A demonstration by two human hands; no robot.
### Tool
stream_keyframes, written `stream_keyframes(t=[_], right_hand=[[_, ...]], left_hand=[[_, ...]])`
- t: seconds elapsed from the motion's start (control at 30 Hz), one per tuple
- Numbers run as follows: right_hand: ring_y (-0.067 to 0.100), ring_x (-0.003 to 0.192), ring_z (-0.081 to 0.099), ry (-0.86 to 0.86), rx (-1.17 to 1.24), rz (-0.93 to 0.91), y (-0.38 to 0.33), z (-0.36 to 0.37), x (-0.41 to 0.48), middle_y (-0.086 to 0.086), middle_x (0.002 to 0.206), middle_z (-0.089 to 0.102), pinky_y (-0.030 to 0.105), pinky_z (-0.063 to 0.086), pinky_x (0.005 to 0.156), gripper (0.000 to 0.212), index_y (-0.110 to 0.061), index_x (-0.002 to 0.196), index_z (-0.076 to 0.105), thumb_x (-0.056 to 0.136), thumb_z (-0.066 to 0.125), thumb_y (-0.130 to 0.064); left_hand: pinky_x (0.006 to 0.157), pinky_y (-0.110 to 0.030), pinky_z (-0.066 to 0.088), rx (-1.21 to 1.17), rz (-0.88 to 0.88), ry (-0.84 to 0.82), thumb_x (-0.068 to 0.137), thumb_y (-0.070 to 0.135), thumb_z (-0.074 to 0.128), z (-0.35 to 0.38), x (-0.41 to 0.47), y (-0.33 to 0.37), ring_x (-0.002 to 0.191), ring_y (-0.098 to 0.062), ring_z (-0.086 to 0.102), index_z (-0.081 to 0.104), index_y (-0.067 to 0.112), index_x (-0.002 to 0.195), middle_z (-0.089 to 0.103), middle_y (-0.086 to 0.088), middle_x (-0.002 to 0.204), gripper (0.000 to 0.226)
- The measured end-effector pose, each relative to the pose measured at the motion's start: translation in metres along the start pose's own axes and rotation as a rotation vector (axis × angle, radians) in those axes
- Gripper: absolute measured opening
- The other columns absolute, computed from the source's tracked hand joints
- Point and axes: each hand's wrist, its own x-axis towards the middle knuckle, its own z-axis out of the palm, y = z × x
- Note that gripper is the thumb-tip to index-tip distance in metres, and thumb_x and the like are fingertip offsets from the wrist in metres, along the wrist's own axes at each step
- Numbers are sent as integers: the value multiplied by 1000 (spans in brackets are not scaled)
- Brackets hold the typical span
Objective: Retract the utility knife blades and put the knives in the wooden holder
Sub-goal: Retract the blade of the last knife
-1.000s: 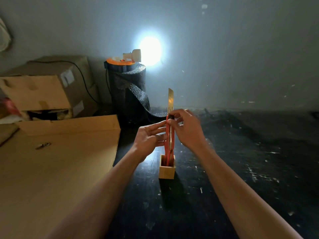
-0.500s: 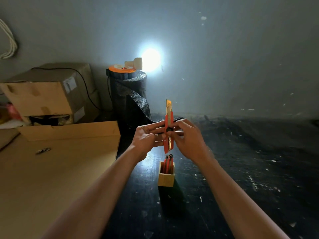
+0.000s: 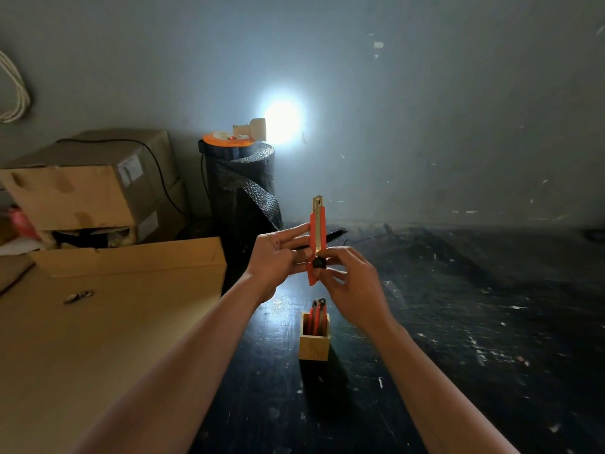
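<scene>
I hold an orange utility knife (image 3: 317, 234) upright in the air above the small wooden holder (image 3: 314, 347). Only a short metal tip shows above its orange body. My left hand (image 3: 278, 262) pinches the knife's left side. My right hand (image 3: 352, 283) grips its lower right, thumb on the black slider knob. The holder stands on the dark floor below my hands, with other orange knives (image 3: 317, 317) standing inside it.
A large flat cardboard sheet (image 3: 98, 339) lies at the left, with cardboard boxes (image 3: 82, 188) behind it. A black bubble-wrap roll (image 3: 242, 188) with a bright lamp (image 3: 258, 127) on top stands by the wall. Dark speckled floor (image 3: 474, 322) stretches right.
The long blade that stuck out a second ago has slid down into the orange body. The knife rose above the holder, and my right thumb moved down with the slider.
</scene>
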Motion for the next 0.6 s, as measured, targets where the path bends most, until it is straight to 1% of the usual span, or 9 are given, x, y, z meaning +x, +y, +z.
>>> stream_keyframes(t=[0.07,0.17,0.23,0.3,0.37,0.4,0.47,0.53,0.6], right_hand=[[-21,87,56,-13,19,2,-1,-2,2,-16,108,57,-5,41,72,29,-32,106,59,89,72,-13],[-21,84,58,0,8,26,-2,-4,7,-18,100,59,-4,42,66,20,-24,101,61,87,75,-23],[-14,83,61,29,2,38,-2,-3,9,-18,97,63,0,44,64,24,-22,102,62,85,76,-32],[-11,91,61,27,25,11,-3,-2,6,-19,104,63,1,46,66,26,-35,106,58,86,75,-34],[-14,96,59,6,46,-30,-5,-2,3,-19,112,60,0,45,67,36,-49,108,54,90,72,-24],[-17,96,58,4,39,-43,-5,-2,3,-16,113,59,-1,44,67,40,-51,106,53,91,71,-19],[-18,92,58,26,13,-38,-5,-3,5,-12,110,61,-2,44,67,31,-43,102,57,91,71,-18],[-15,84,60,56,-33,-15,-5,-2,7,-13,105,64,1,45,64,18,-29,102,62,88,74,-26],[-15,83,60,68,-28,-10,-4,-1,6,-17,101,62,2,45,62,23,-27,104,62,86,76,-28]], left_hand=[[83,-42,66,-16,1,-6,92,-18,61,0,1,3,101,-28,79,66,9,136,78,-13,120,52],[83,-41,66,-44,3,-19,92,-18,61,1,1,4,103,-29,79,65,8,138,79,-13,120,53],[79,-39,67,-57,6,-18,91,-19,62,3,1,5,101,-29,79,65,8,137,79,-12,118,54],[80,-40,67,-65,9,-19,90,-19,63,3,2,6,100,-29,79,65,7,137,80,-12,117,54],[81,-41,67,-61,11,-14,91,-18,62,1,2,7,99,-28,80,66,8,137,80,-12,116,53],[82,-42,67,-58,11,-10,91,-18,62,1,3,8,99,-28,80,66,8,137,80,-12,116,53],[84,-44,66,-44,11,-4,91,-18,62,1,3,8,100,-30,80,66,9,136,80,-11,116,52],[84,-44,66,-32,12,-7,91,-18,62,2,3,8,101,-30,79,66,8,137,80,-12,116,52],[83,-43,66,-22,12,-9,91,-18,62,2,3,6,101,-31,79,65,8,138,79,-13,117,53]])
